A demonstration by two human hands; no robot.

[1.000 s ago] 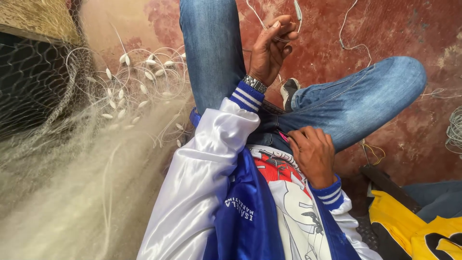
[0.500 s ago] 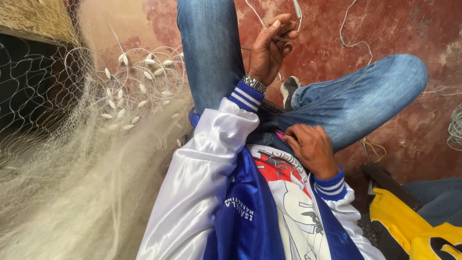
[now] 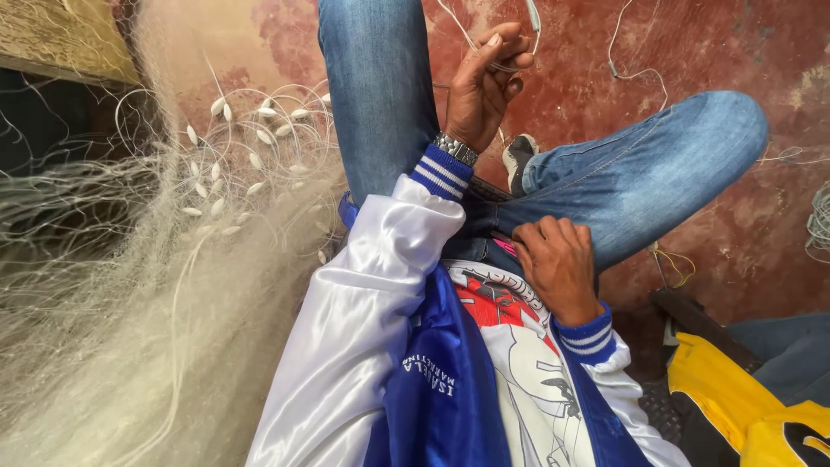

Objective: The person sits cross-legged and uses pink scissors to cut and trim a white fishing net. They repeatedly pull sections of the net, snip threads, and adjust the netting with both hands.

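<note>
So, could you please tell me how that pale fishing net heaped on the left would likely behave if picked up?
The fishing net would probably be floppy, since it lies in soft draped folds. It looks light, being fine and see-through. It may well snag, as loose white loops carrying small floats tangle at its top.

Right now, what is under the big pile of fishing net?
The net lies heaped on the reddish floor, with small white floats on top near its edge. The floor directly beneath the heap is covered, so whatever lies there cannot be seen.
</note>
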